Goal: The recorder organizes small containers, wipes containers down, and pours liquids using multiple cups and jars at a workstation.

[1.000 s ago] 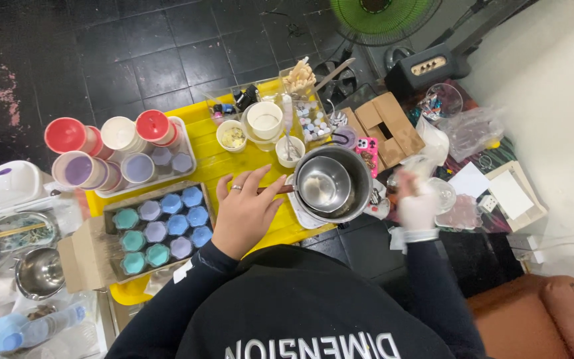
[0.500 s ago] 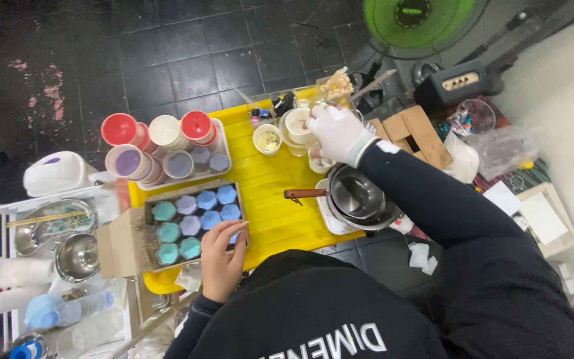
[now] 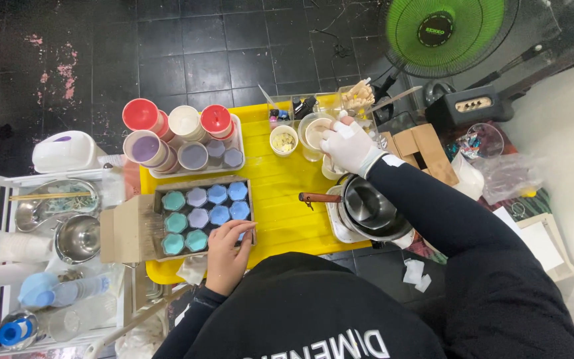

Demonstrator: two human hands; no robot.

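Yellow table (image 3: 280, 199), teal, lilac and blue candles (image 3: 204, 213), white-gloved right hand (image 3: 350, 147), green fan (image 3: 445, 30).

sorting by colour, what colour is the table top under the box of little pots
Bright yellow table top, clearest in the head view.

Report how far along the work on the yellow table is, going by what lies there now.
Done: a cardboard box holds rows of set teal, lilac and blue pieces, with one corner slot open. In hand: the left hand rests at that corner; the gloved right hand reaches over a clear cup. Left: the pot looks empty, and cups on the white tray stay filled.
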